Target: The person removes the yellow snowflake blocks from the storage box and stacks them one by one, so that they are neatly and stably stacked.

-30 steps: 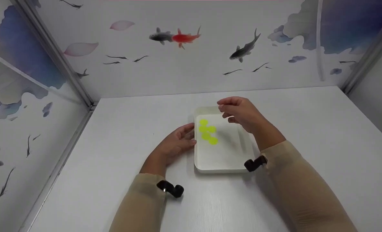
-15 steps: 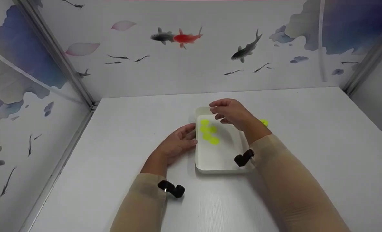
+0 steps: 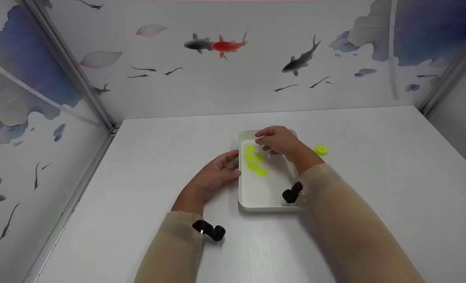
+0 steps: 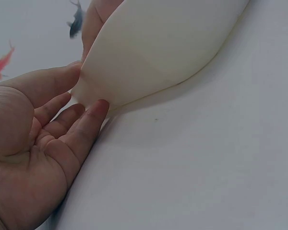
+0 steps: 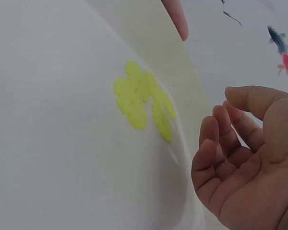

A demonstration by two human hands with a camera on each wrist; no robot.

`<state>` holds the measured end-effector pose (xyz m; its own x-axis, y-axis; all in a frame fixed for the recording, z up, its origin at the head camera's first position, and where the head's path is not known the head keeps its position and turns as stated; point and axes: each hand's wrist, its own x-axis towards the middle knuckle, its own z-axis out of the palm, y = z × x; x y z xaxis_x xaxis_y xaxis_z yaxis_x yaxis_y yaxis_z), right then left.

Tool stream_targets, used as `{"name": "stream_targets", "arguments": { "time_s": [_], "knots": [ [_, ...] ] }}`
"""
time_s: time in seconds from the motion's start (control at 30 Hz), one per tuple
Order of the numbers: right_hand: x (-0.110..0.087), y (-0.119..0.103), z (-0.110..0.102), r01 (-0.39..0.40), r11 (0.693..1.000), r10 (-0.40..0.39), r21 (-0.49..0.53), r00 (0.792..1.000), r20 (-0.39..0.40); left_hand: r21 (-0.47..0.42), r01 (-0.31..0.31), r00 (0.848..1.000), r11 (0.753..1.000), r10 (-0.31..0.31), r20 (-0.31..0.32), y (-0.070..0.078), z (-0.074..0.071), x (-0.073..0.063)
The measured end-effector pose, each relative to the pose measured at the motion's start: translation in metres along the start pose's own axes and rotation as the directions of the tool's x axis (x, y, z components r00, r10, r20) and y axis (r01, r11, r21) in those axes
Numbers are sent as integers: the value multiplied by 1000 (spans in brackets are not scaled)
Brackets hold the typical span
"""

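A white rectangular tray point(image 3: 270, 196) lies on the table. Flat yellow discs point(image 3: 252, 159), several of them, sit in a cluster along its left side; the right wrist view shows the yellow discs point(image 5: 134, 96) by the wall. My left hand point(image 3: 217, 173) touches the tray's left outer wall with fingertips and thumb, and in the left wrist view the left hand point(image 4: 43, 139) has its fingers extended against it. Over the tray's far end hovers my right hand point(image 3: 278, 141), its fingers loosely bent. Nothing shows between the fingers of the right hand point(image 5: 249, 153).
Right of the tray, a round yellow piece point(image 3: 321, 149) with small dark dots lies on the white table point(image 3: 374, 165). Walls printed with fish stand behind and to the left point(image 3: 36, 129), joined by metal corner posts. Both wrists wear small black cameras point(image 3: 209, 230).
My right hand has moved left and down toward the yellow discs. The yellow piece beside the tray has come out from behind the right arm. The left hand stays put.
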<state>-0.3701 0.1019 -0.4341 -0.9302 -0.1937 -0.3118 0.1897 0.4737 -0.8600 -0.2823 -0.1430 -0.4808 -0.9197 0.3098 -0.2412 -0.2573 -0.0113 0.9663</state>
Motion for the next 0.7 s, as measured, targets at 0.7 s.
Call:
{"name": "stream_targets", "arguments": {
  "time_s": [0.7],
  "knots": [
    [3,13,1,47,971,-26,-235,996,90,7,4,1000,1000,-4,9,1,0,-2]
  ]
}}
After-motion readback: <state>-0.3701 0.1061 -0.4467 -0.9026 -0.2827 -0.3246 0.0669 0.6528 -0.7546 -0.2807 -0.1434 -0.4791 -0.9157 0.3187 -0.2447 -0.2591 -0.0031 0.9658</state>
